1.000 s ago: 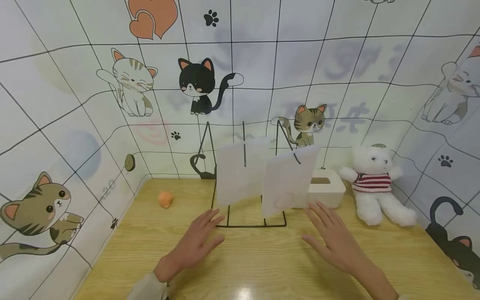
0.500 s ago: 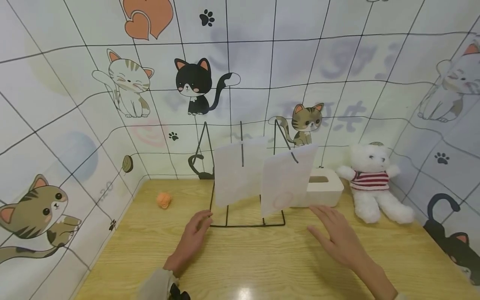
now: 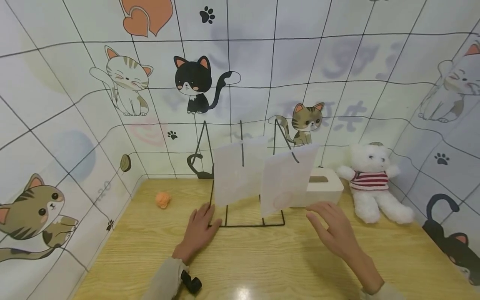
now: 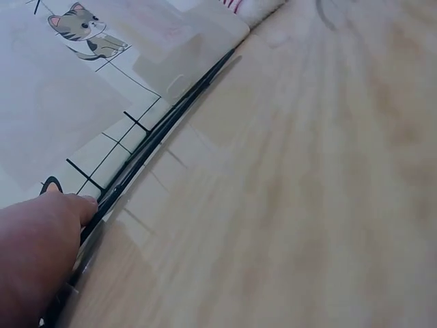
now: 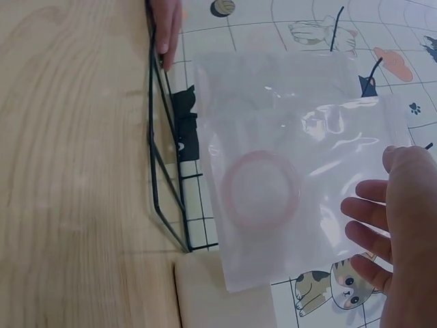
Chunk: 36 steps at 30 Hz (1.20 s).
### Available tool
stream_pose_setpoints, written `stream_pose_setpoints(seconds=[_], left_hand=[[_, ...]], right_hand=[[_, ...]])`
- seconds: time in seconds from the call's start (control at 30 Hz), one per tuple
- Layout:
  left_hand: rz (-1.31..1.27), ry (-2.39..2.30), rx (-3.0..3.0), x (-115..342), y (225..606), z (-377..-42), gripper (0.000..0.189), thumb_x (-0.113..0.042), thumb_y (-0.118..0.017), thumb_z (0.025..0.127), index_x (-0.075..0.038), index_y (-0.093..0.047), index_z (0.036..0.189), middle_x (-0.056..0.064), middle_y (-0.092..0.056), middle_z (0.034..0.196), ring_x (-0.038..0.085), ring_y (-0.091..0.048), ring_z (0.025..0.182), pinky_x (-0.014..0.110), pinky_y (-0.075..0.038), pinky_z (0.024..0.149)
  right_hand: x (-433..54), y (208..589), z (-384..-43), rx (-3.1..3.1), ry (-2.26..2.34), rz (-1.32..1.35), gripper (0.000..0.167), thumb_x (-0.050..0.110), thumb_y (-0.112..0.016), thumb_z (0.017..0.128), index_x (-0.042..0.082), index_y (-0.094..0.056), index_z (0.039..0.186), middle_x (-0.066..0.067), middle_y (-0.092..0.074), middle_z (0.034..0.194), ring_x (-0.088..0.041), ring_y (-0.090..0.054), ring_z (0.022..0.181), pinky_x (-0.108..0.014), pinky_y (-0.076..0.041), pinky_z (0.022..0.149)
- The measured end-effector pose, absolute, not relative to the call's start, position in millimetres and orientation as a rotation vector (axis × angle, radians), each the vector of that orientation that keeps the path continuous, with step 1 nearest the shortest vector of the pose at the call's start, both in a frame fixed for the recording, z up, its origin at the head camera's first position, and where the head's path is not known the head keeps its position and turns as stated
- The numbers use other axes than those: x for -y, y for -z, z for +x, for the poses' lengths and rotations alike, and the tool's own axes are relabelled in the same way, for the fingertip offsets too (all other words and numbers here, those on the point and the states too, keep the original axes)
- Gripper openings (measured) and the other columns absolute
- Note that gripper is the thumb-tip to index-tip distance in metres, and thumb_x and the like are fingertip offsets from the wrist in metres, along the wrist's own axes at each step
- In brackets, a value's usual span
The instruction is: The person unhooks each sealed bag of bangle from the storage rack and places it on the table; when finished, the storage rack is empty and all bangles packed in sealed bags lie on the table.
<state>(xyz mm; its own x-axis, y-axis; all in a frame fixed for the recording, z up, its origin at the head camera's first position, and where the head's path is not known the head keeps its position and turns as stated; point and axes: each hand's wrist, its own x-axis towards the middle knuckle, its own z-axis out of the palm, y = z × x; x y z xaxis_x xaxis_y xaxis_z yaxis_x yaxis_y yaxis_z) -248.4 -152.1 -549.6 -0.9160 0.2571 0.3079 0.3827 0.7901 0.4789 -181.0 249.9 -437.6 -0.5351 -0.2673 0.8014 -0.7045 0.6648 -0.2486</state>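
A black wire rack (image 3: pixel 243 226) stands on the table, with two translucent white pouches hanging from its prongs: a left pouch (image 3: pixel 238 179) and a right pouch (image 3: pixel 286 183). Inside the right pouch shows a pink ring (image 5: pixel 295 190). My left hand (image 3: pixel 199 229) rests at the rack's front left corner, fingers extended; in the left wrist view its thumb (image 4: pixel 83 205) lies against the base wire. My right hand (image 3: pixel 333 227) hovers right of the rack, fingers loosely bent and holding nothing. The right wrist view shows its fingers spread close to the right pouch.
Behind the right pouch stands a cream tissue box (image 3: pixel 325 196). A white teddy bear (image 3: pixel 369 183) in a striped shirt sits at the back right. Left of the rack lies a small orange ball (image 3: pixel 163 200). A cat-patterned wall covering (image 3: pixel 247 66) encloses the table (image 3: pixel 255 258).
My left hand has come to the rack's front left corner, and its fingers have spread over the base wire. The right hand's fingers have bent a little more. The rack and pouches stay in place.
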Motion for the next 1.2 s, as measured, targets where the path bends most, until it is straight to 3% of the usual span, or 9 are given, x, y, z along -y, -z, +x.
stream_pose_setpoints(seconds=[0.23,0.53,0.8,1.03,1.2], left_hand=[[-0.514,0.742,2.810,151.7,547.4,-252.4,0.072,-0.045,-0.051,0.102,0.002,-0.033,0.154,0.020,-0.031,0.161,0.037,-0.028,0.150,0.059,-0.017,0.122],[-0.514,0.611,2.925,166.8,551.2,-250.8,0.096,-0.068,-0.053,0.092,-0.008,-0.021,0.159,0.009,-0.025,0.165,0.027,-0.022,0.154,0.052,-0.013,0.125],[-0.536,0.603,2.882,169.1,549.7,-259.9,0.100,-0.071,-0.053,0.090,-0.007,-0.021,0.160,0.010,-0.025,0.165,0.028,-0.022,0.154,0.053,-0.013,0.124],[-0.539,0.609,2.893,167.6,546.0,-262.0,0.100,-0.072,-0.052,0.090,-0.007,-0.020,0.160,0.010,-0.022,0.166,0.028,-0.020,0.154,0.054,-0.012,0.125],[-0.553,0.629,2.913,165.7,545.8,-257.1,0.099,-0.070,-0.054,0.091,-0.006,-0.020,0.159,0.011,-0.023,0.166,0.030,-0.020,0.154,0.055,-0.012,0.124]], right_hand=[[-243.1,434.8,-198.0,1.968,-0.872,0.737,0.016,0.012,-0.062,0.098,0.002,-0.074,0.102,-0.011,-0.072,0.096,-0.012,-0.062,0.097,-0.012,-0.041,0.095],[-230.1,427.7,-217.4,1.870,-1.099,0.498,0.017,0.004,-0.057,0.100,-0.004,-0.071,0.095,-0.018,-0.068,0.092,-0.004,-0.059,0.095,-0.011,-0.042,0.088],[-213.0,378.4,-233.0,1.779,-1.209,0.378,0.018,-0.004,-0.052,0.099,-0.016,-0.065,0.097,-0.022,-0.064,0.091,0.006,-0.058,0.095,-0.013,-0.042,0.090],[-224.6,371.8,-268.7,1.657,-1.329,0.213,0.024,0.008,-0.050,0.103,-0.010,-0.066,0.103,0.013,-0.065,0.096,0.001,-0.059,0.095,-0.017,-0.043,0.087],[-231.5,375.0,-276.1,1.636,-1.422,0.056,0.025,0.020,-0.051,0.104,0.001,-0.065,0.113,0.016,-0.060,0.100,-0.003,-0.056,0.097,-0.020,-0.041,0.087]])
